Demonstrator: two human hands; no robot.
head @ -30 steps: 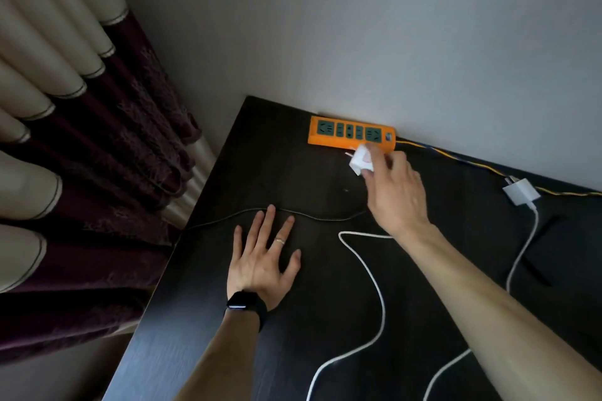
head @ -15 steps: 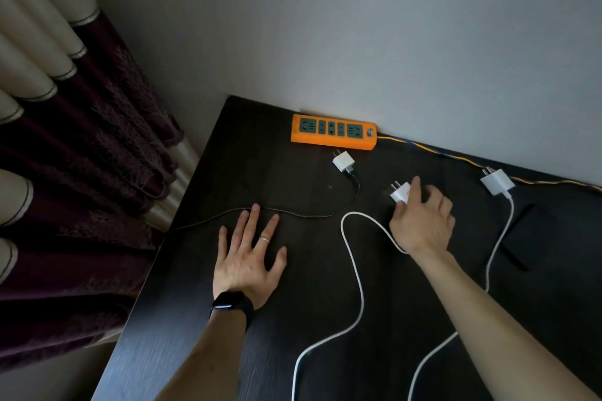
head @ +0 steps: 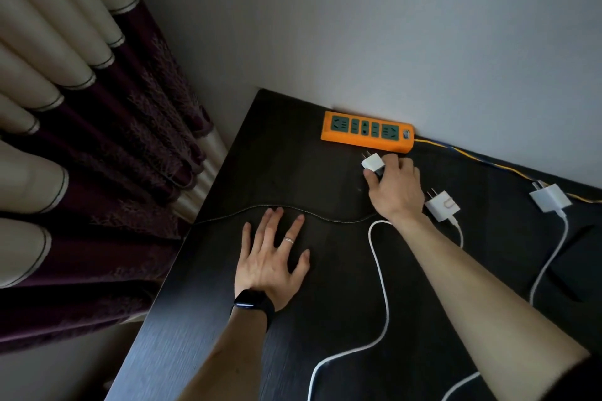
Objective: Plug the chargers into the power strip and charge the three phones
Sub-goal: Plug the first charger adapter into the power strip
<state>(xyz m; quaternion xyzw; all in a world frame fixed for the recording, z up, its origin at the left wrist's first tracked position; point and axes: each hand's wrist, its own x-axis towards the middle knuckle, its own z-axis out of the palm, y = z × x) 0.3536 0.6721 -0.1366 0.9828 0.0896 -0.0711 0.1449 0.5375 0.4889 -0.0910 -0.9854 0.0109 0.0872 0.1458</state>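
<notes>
My right hand (head: 395,192) pinches the charger (head: 373,162) just before the strip (head: 367,134) at the desk's (head: 293,146) back edge; left hand (head: 272,260) lies flat, empty. I'd square the prongs with a socket before pushing.

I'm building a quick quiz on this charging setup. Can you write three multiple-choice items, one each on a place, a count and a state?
1. Where does the power strip lie?
A. At the far edge of the table, against the wall
B. On the floor by the curtain
C. Under the left hand

2. How many white chargers are in view?
A. One
B. Two
C. Three

3. What is the right hand doing?
A. Resting flat and empty
B. Gripping a small charger just short of the strip
C. Holding a phone

Answers:
1 A, the orange strip sits where the table meets the wall.
2 C, one is held; a second charger and a third charger lie to the right.
3 B, the fingers close on it, prongs towards the strip, not inserted.
</notes>
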